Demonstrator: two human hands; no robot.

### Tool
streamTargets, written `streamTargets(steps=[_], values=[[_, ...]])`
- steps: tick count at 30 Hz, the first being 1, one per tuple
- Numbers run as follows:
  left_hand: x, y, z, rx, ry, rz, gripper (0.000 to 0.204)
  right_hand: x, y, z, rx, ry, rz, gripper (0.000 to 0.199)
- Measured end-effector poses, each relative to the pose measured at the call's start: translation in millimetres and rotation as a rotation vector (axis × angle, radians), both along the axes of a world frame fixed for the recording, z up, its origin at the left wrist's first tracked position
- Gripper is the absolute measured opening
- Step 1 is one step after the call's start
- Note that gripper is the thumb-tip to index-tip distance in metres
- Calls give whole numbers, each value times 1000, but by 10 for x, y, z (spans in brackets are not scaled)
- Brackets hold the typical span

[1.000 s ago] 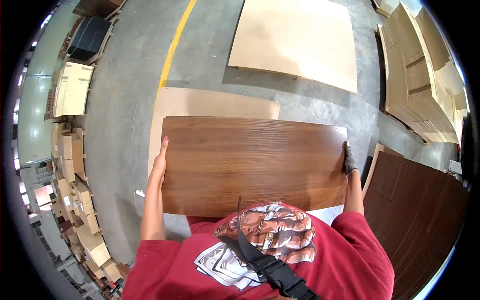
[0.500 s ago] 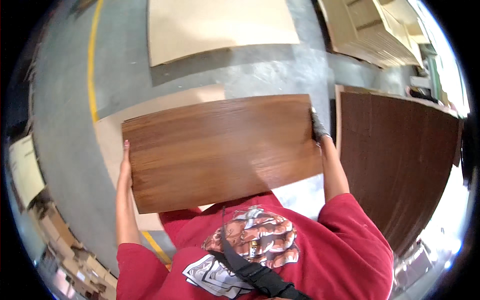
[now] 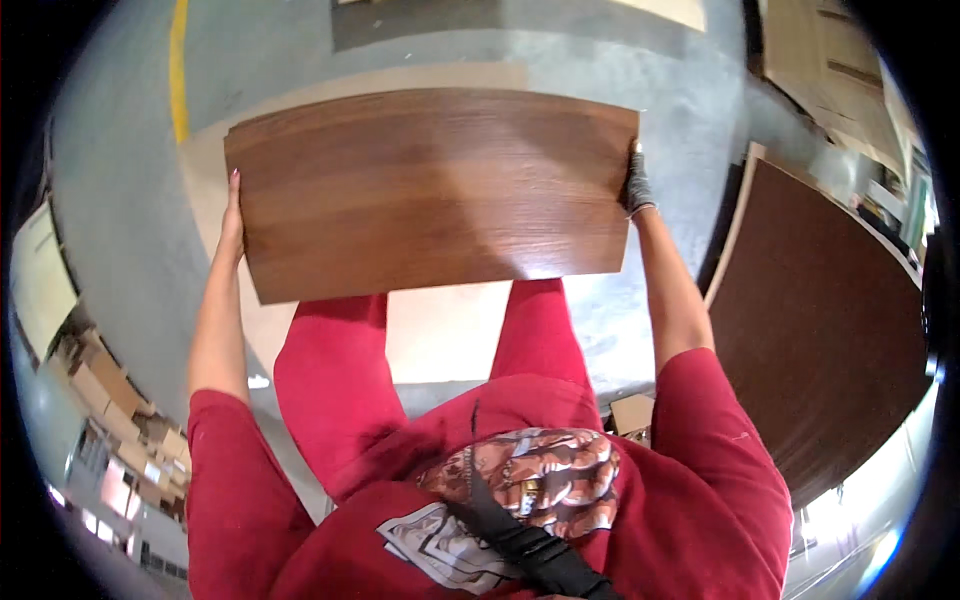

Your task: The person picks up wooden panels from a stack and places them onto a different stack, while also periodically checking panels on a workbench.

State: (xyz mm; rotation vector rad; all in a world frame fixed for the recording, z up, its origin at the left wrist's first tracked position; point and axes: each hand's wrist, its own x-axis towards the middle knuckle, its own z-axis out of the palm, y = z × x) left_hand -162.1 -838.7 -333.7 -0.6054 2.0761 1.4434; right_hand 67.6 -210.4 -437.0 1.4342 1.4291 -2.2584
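Note:
A brown wood-grain board [image 3: 430, 195] spans the space in front of my body, held level by its two short ends. At its left end my left hand [image 3: 233, 212] grips the edge, with most of the fingers hidden beneath. My right hand [image 3: 639, 185], in a grey glove with bare fingertips, clasps the right end. A second edge shows along the far left corner, so there may be more than one board. Under it, a pale tan sheet [image 3: 445, 335] lies on the floor between my legs.
To the right stands a large dark brown panel stack [image 3: 820, 320] with a pale edge. Pale boards [image 3: 825, 65] are piled at the far right. Cardboard boxes [image 3: 110, 390] crowd the lower left. A yellow line [image 3: 178, 75] runs along the grey floor.
The board has moved farther from my body, with both hands still on its ends. My view has shifted, and my legs and the tan sheet between them now show.

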Motion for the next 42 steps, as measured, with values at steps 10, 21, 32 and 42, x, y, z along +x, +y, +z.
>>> streamTargets(steps=[10, 21, 32, 42], values=[[-218, -718, -762, -213, -270, 68, 112, -329, -469, -450, -24, -22, 29, 82], [-405, -1204, -1523, -94, -250, 6, 97, -735, -804, -739, 15, -59, -16, 79], [-768, -991, -1917, -169, -262, -21, 97, -932, -847, -1177, 113, -81, 14, 82], [-883, -887, -2151, -232, -287, -41, 110, -896, -661, -1566, 40, -82, -18, 71]])
